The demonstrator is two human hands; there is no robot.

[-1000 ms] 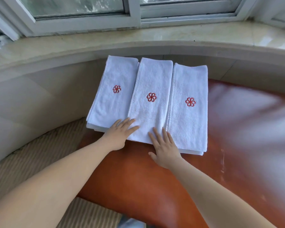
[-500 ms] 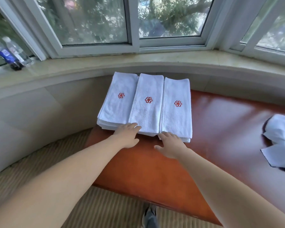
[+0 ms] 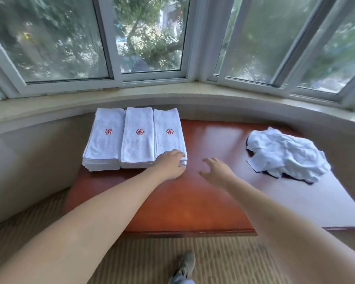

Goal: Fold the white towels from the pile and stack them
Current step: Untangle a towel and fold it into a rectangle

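3 neat folded stacks (image 3: 138,138), rumpled white pile (image 3: 285,154) at right.

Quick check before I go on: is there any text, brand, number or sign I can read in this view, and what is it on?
No readable words or numbers anywhere.
Left folded stack: red pinwheel emblem only, no lettering.
Middle folded stack: same red emblem, no lettering.
Right folded stack: same red emblem, no lettering.
Unfolded towel pile: no marking visible.
Shoe: too blurred to show any brand.
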